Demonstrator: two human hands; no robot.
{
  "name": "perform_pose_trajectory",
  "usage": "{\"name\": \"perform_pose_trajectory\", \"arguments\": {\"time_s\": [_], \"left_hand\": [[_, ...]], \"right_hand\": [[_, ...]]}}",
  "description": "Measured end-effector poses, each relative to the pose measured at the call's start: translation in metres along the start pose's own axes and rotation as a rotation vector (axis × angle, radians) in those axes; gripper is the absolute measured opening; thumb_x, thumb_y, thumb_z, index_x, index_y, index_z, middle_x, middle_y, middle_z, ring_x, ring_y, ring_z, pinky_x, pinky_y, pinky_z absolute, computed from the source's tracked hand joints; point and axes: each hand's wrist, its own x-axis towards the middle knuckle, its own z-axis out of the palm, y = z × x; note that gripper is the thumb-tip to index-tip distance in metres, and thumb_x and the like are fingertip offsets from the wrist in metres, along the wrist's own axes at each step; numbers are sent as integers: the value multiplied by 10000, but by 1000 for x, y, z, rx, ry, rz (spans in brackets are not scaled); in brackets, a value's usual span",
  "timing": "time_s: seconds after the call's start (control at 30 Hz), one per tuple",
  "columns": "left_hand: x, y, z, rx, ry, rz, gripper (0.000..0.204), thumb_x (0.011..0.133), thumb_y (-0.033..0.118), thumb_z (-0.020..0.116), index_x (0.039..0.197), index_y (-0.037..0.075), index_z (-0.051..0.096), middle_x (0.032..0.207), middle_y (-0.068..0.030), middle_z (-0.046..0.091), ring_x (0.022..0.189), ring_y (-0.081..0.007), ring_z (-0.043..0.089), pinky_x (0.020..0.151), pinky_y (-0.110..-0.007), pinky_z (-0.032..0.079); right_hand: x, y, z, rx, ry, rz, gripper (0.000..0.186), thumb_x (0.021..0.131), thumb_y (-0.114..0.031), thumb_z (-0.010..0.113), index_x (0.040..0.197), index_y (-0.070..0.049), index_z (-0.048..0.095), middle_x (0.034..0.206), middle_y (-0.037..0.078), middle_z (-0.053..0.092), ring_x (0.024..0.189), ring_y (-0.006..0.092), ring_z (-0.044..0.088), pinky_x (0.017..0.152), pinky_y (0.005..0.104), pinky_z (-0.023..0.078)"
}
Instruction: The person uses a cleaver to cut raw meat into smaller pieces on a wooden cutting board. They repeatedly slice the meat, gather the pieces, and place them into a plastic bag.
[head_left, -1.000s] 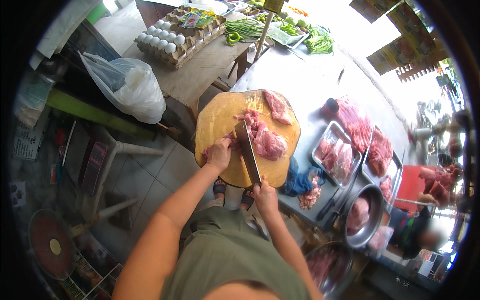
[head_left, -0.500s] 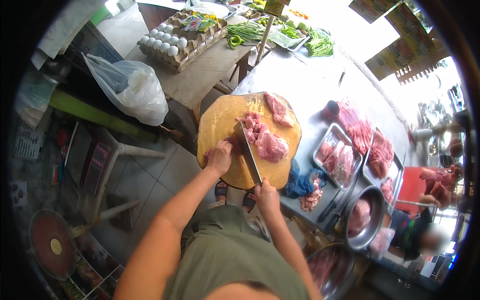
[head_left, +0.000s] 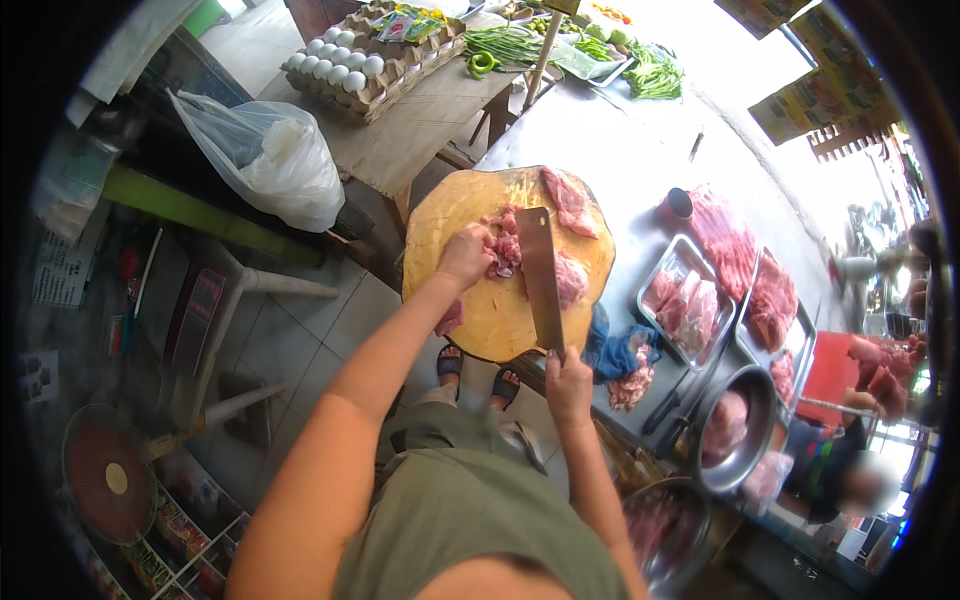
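The left hand (head_left: 467,255) has moved farther across the chopping board (head_left: 480,332), up to the small meat pieces (head_left: 508,248). The right hand (head_left: 568,380) has swung the cleaver (head_left: 541,275) rightward: its blade, formerly left of those pieces, now lies right of them, partly hiding the large meat chunk (head_left: 573,279).
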Motion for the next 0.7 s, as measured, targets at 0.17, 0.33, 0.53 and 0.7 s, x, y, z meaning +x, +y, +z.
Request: {"name": "perform_pose_trajectory", "arguments": {"time_s": [0.17, 0.33, 0.53, 0.7], "left_hand": [[-62, -10, -60, 238, 4, -140, 315, 718, 127, 774, 982, 13, 647, 971, -191, 648, 965, -369, 615, 887, -434, 486], [-100, -14, -46, 172, 22, -227, 396, 679, 186, 830, 974, 6, 635, 1020, -199, 636, 1032, -392, 579, 909, -464, 470], [-82, -17, -32, 50, -172, -336, 287, 675, 99, 790, 889, 31, 612, 865, -163, 643, 809, -341, 641, 758, -419, 517], [-51, -6, -35, -709, -125, -410, 170, 772, -30, 684, 878, 31, 565, 797, -78, 624, 691, -181, 629, 630, -302, 522]], "right_hand": [[-11, 3, 25, -46, -164, 45, 263, 931, -268, 574, 883, -9, 572, 791, 274, 655, 775, 462, 640, 704, 529, 501], [16, 20, 40, 11, -241, 140, 301, 915, -260, 580, 902, 34, 640, 787, 291, 653, 790, 464, 646, 728, 525, 506], [57, 47, 38, 6, -112, 24, 292, 916, -227, 595, 889, 59, 647, 725, 223, 655, 676, 354, 651, 651, 431, 505], [54, 54, 48, -109, -151, 61, 315, 922, -273, 571, 898, 32, 644, 870, 293, 665, 864, 469, 640, 781, 527, 499]]}}
